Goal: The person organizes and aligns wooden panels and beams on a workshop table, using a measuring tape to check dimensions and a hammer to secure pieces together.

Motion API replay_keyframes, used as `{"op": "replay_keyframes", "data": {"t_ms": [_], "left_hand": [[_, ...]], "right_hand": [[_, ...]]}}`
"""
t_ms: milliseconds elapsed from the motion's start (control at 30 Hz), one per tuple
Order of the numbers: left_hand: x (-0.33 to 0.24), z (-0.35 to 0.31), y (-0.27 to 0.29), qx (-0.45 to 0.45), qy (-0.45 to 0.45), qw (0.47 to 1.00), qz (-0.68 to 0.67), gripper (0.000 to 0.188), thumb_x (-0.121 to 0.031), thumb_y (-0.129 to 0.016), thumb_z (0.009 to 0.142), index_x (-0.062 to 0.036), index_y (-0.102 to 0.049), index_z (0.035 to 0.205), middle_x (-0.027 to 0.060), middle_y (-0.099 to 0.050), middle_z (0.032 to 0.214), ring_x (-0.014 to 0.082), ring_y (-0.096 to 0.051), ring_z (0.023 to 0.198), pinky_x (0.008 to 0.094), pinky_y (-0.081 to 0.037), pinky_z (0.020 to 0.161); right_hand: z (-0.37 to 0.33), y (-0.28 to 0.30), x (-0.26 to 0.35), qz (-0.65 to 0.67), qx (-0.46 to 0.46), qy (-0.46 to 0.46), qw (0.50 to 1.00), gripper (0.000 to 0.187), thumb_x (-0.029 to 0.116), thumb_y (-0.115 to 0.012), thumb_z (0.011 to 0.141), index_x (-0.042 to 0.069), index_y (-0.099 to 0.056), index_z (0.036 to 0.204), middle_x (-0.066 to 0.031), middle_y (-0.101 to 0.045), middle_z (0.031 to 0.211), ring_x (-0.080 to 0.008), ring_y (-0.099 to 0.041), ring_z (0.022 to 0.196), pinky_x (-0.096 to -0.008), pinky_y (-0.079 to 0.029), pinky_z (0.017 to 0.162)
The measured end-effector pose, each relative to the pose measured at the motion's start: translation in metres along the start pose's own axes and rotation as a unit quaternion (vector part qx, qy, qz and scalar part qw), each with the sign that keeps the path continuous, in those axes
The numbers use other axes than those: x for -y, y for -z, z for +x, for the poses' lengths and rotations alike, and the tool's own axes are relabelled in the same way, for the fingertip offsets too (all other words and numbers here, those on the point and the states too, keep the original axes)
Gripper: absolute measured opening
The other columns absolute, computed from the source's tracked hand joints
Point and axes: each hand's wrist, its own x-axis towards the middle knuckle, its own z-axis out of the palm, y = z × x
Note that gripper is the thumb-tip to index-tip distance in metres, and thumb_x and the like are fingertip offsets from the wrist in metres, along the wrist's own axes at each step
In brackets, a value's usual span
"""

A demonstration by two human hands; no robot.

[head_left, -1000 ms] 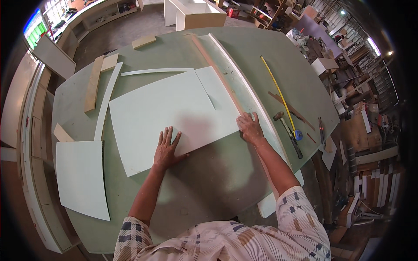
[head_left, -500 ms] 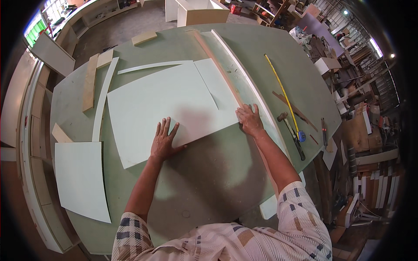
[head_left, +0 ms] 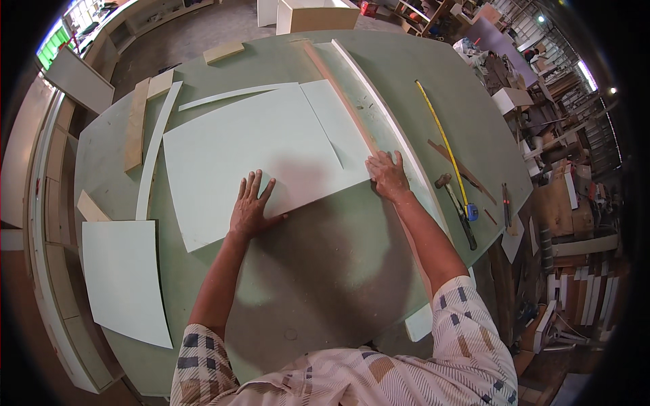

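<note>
A large white panel (head_left: 230,159) lies on the green tabletop (head_left: 379,271), with a thin slit (head_left: 321,126) running into it from its far edge. My left hand (head_left: 250,211) rests open on the panel's near edge, fingers spread and pointing away, thumb out to the right. At the panel's near right corner, my right hand (head_left: 387,176) presses down with its fingers bent a little apart, touching the panel beside a long brown wooden strip (head_left: 342,98). The panel's right edge lies along that strip. What is under my right palm is hidden.
Right of the strip lie a white-edged rail (head_left: 379,101), a hammer (head_left: 457,211), an extended yellow tape measure (head_left: 472,212) and pliers (head_left: 506,205). A smaller white panel (head_left: 125,281), narrow white offcuts (head_left: 157,152) and wood blocks (head_left: 137,128) lie left. Cabinets (head_left: 317,16) stand beyond.
The large panel has slid slightly away from me along the brown strip, both hands moving with it. The slit looks a little longer. The view has shifted slightly.
</note>
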Motion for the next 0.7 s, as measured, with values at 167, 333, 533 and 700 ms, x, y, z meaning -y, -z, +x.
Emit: {"op": "replay_keyframes", "data": {"t_ms": [167, 333, 533, 700], "left_hand": [[0.004, 0.007, 0.002, 0.002, 0.004, 1.0, 0.0, 0.097, -0.06, -0.075, 0.079, -0.0148, -0.036, 0.156, 0.0234, -0.021, 0.163, 0.0374, -0.017, 0.153, 0.0482, -0.013, 0.126], [0.008, 0.01, 0.003, 0.006, 0.01, 1.0, 0.001, 0.097, -0.06, -0.075, 0.079, -0.0151, -0.037, 0.156, 0.023, -0.02, 0.164, 0.037, -0.017, 0.153, 0.048, -0.013, 0.126], [0.011, 0.018, 0.006, 0.015, 0.014, 1.0, 0.009, 0.096, -0.059, -0.075, 0.08, -0.0157, -0.036, 0.156, 0.0222, -0.02, 0.164, 0.0367, -0.017, 0.154, 0.0476, -0.014, 0.127], [0.013, 0.021, 0.006, 0.011, 0.017, 1.0, 0.006, 0.096, -0.059, -0.076, 0.08, -0.0156, -0.037, 0.156, 0.0216, -0.019, 0.165, 0.0362, -0.017, 0.154, 0.0475, -0.014, 0.127]], "right_hand": [[0.008, -0.001, -0.002, 0.012, 0.009, -0.001, 1.0, 0.048, 0.015, -0.067, 0.085, 0.014, -0.064, 0.133, 0.0031, -0.058, 0.142, -0.02, -0.04, 0.14, -0.0601, -0.019, 0.118], [0.015, -0.002, 0.0, 0.005, 0.035, -0.006, 0.999, 0.048, 0.014, -0.066, 0.087, 0.015, -0.062, 0.135, 0.0036, -0.057, 0.144, -0.0195, -0.039, 0.14, -0.0606, -0.018, 0.118], [0.024, -0.006, -0.003, -0.001, 0.02, -0.01, 1.0, 0.049, 0.017, -0.07, 0.085, 0.016, -0.064, 0.133, 0.0043, -0.058, 0.143, -0.0196, -0.041, 0.139, -0.0604, -0.019, 0.117], [0.028, -0.004, -0.003, 0.004, 0.037, -0.014, 0.999, 0.049, 0.015, -0.066, 0.087, 0.016, -0.062, 0.135, 0.0043, -0.056, 0.145, -0.0193, -0.04, 0.14, -0.0611, -0.018, 0.119]]}}
